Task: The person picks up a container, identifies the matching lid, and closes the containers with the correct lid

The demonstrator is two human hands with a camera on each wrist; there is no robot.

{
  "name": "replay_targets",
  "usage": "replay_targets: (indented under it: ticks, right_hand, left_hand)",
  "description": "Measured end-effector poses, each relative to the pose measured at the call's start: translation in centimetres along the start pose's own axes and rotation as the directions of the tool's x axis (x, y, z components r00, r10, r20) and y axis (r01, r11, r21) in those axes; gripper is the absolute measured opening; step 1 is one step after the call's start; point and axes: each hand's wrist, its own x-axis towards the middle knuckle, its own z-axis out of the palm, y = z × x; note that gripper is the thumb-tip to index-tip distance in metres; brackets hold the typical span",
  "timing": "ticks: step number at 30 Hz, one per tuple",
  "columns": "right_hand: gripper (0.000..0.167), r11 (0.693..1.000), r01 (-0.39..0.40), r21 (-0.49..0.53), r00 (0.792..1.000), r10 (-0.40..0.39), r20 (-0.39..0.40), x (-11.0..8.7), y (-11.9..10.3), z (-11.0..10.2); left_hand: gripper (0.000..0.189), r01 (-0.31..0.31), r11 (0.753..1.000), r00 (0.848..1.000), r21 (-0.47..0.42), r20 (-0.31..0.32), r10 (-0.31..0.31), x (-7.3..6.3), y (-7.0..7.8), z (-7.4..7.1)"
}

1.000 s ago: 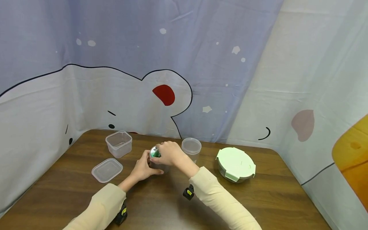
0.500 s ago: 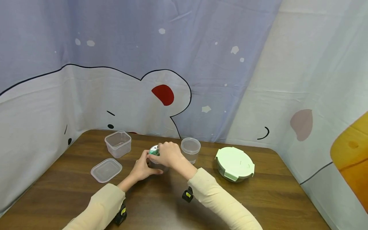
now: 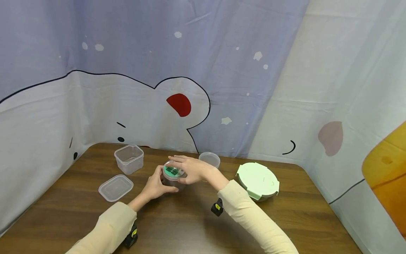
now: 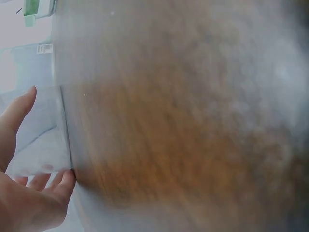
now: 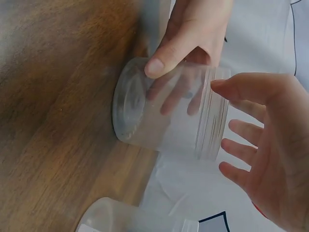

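Observation:
A clear round plastic jar (image 3: 172, 183) stands upright on the wooden table, topped by a screw lid (image 3: 172, 170) with a green printed pattern. My left hand (image 3: 154, 185) grips the jar's body from the left; the right wrist view shows its thumb on the near wall and its fingers behind the jar (image 5: 159, 133). My right hand (image 3: 195, 170) hovers with spread fingers around the lid. In the right wrist view, the right thumb tip is at the lid's rim (image 5: 212, 125) and the fingertips lie loosely along its top.
Behind my right forearm stands a second clear jar (image 3: 210, 159). A round container with a pale green clip lid (image 3: 258, 179) is at the right. To the left are a clear rectangular tub (image 3: 130, 160) and its flat lid (image 3: 116, 188). A printed curtain (image 3: 241, 81) hangs behind the table.
My right hand has loosened from the lid and shifted slightly right, its fingers now spread, so more of the green pattern shows. My left hand has kept its hold on the jar.

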Motion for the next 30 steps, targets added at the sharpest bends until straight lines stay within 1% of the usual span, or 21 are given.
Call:
replay_targets:
  ticks: [4, 7, 8, 11, 14, 15, 18, 25, 30]
  right_hand:
    - [0.061, 1.0, -0.001, 0.03, 1.0, 0.001, 0.006, 0.3, 0.3, 0.1]
    - [0.061, 0.999, 0.008, 0.041, 1.0, -0.009, 0.011, 0.5, 0.4, 0.2]
    - [0.061, 0.999, 0.01, 0.038, 1.0, -0.01, 0.012, 0.5, 0.4, 0.2]
    - [0.061, 1.0, -0.005, 0.03, 1.0, 0.005, 0.008, 0.7, 0.3, 0.2]
    - [0.06, 0.999, -0.05, 0.008, 0.999, 0.05, -0.005, 0.7, 0.0, 0.2]
    - [0.06, 0.998, -0.065, -0.002, 0.998, 0.065, -0.013, 0.8, -0.2, 0.3]
    - [0.06, 0.994, -0.098, -0.051, 0.994, 0.095, -0.047, 0.9, -0.8, 0.4]
    - [0.057, 0.976, -0.156, -0.149, 0.982, 0.138, -0.126, 1.2, -1.8, 0.7]
    - [0.057, 0.95, -0.223, -0.217, 0.963, 0.18, -0.2, 1.4, -2.5, 1.0]
  left_hand:
    - [0.083, 0.002, 1.0, 1.0, -0.003, 0.003, -0.002, 0.0, 0.1, -0.1]
    - [0.081, -0.029, 1.0, 1.0, -0.006, -0.006, 0.029, -0.1, 0.2, 0.0]
    - [0.081, -0.049, 0.999, 0.999, 0.005, -0.017, 0.049, -0.1, 0.2, 0.0]
    - [0.08, -0.07, 0.997, 0.997, 0.009, -0.03, 0.071, -0.2, 0.2, 0.0]
    - [0.081, -0.031, 0.999, 0.999, 0.009, -0.023, 0.032, 0.0, 0.1, 0.0]
    - [0.081, -0.006, 1.0, 1.0, 0.0, -0.011, 0.006, 0.0, 0.0, 0.0]
    - [0.082, 0.035, 0.999, 0.999, 0.012, 0.006, -0.035, 0.2, 0.0, -0.1]
    - [0.08, 0.05, 0.999, 0.999, 0.017, 0.006, -0.05, 0.3, 0.3, -0.2]
    - [0.079, 0.045, 0.999, 0.999, 0.016, 0.003, -0.045, 0.4, 0.2, -0.1]
